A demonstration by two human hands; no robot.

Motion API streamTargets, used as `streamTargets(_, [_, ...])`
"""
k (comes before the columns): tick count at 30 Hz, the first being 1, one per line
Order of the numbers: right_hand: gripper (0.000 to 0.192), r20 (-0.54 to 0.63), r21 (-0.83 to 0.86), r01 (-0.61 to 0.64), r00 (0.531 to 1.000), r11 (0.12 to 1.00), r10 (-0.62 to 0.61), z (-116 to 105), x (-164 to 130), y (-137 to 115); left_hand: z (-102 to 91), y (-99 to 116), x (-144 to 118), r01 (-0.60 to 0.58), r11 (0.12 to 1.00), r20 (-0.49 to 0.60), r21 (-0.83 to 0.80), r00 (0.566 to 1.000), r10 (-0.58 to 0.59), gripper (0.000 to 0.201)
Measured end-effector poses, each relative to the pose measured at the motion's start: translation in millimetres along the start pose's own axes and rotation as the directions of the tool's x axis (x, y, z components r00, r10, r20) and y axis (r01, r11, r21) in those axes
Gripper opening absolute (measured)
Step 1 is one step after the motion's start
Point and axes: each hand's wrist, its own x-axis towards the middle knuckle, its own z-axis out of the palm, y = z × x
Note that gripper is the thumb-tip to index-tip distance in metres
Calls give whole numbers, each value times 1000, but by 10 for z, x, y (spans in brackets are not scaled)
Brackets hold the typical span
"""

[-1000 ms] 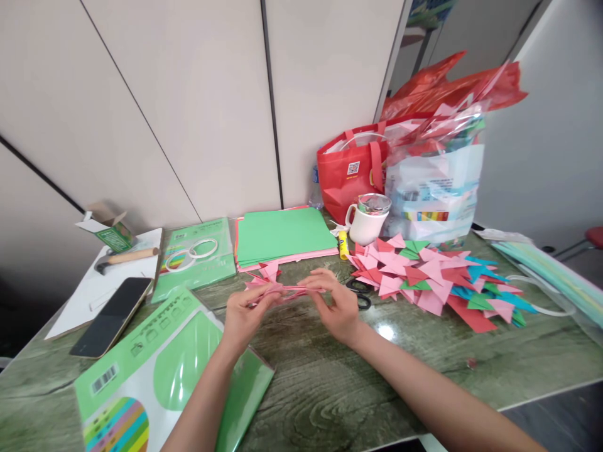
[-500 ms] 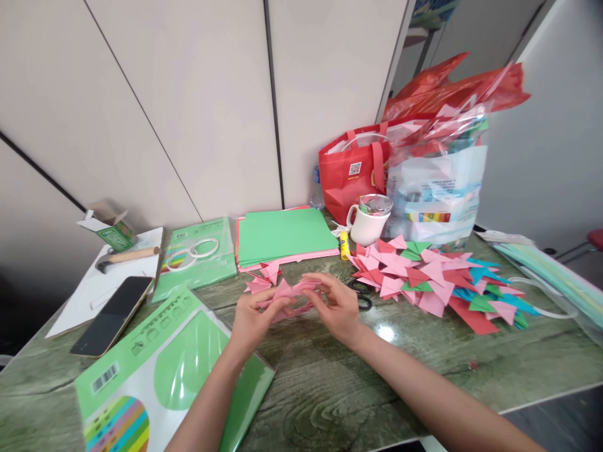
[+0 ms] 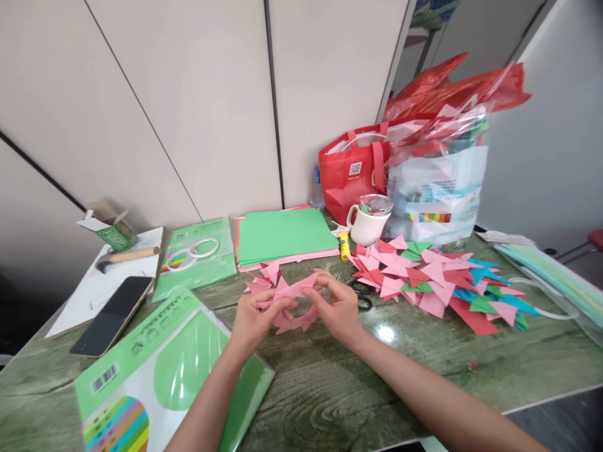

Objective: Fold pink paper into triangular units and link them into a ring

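Observation:
Both hands hold a ring of linked pink folded-paper triangles [image 3: 294, 306] just above the green table [image 3: 330, 389]. My left hand [image 3: 252, 320] grips the ring's left side, my right hand [image 3: 336, 309] pinches its right side. The ring is tilted up so its open middle faces me. Two loose pink folded pieces [image 3: 264, 276] lie behind the ring. A heap of pink, red, green and blue paper triangles [image 3: 433, 279] lies to the right of my right hand.
A stack of green and pink paper sheets [image 3: 282, 235] lies at the back. Scissors [image 3: 360, 295], a yellow glue stick [image 3: 343, 245], a white mug [image 3: 370, 220], red and clear bags [image 3: 424, 169] stand right. Phone [image 3: 113, 314], hammer [image 3: 125, 257], tape rolls [image 3: 193, 253], green packs [image 3: 155, 370] lie left.
The pink paper ring was held flat and edge-on between my hands. Both hands have since tipped it upright, so its round open shape now shows. My hands stayed in the same spot.

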Motion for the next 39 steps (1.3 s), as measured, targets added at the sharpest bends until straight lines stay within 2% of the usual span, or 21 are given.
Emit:
streamTargets(9, [19,44,1,-97,994,995,96,-35,29,-15,32,5,-11,-3,1000,-10,-27,1000,3,22])
streamTargets(14, [20,83,20,-112,990,993,110,-46,42,15,25,23,-12,16,999,-10,-39,1000,-16,21])
streamTargets(18, [17,98,38,-113,989,993,109,-56,76,25,-40,65,-6,60,984,83,-167,995,-46,24])
streamTargets(21, [15,171,67,-119,979,991,106,-52,81,11,-97,61,0,106,971,152,-217,986,-73,28])
streamTargets(25, [17,279,129,-235,941,963,192,-50,82,61,-125,21,2,173,970,206,-172,969,-137,23])
streamTargets(28, [37,287,265,-359,915,895,283,-60,109,209,-150,7,7,223,940,182,-257,967,-179,22])
streamTargets(29, [43,287,290,-387,908,876,306,-62,117,271,-166,5,13,235,917,159,-321,968,-193,21])
streamTargets(31, [36,256,191,-372,912,908,319,-55,113,393,-208,-1,35,244,845,112,-476,970,-217,18])
streamTargets(33, [22,293,-4,-268,921,963,257,-29,80,488,-253,-9,70,221,746,56,-628,969,-240,16])
streamTargets(35, [19,377,-92,-146,910,985,170,17,29,550,-290,-16,111,166,614,-17,-771,960,-281,16])
streamTargets(37, [24,427,-140,-86,894,986,138,75,-15,595,-318,-15,149,99,467,-87,-879,928,-361,14])
streamTargets(39, [29,432,-213,-66,889,975,154,142,-24,641,-337,-5,176,60,358,-115,-932,886,-449,13])
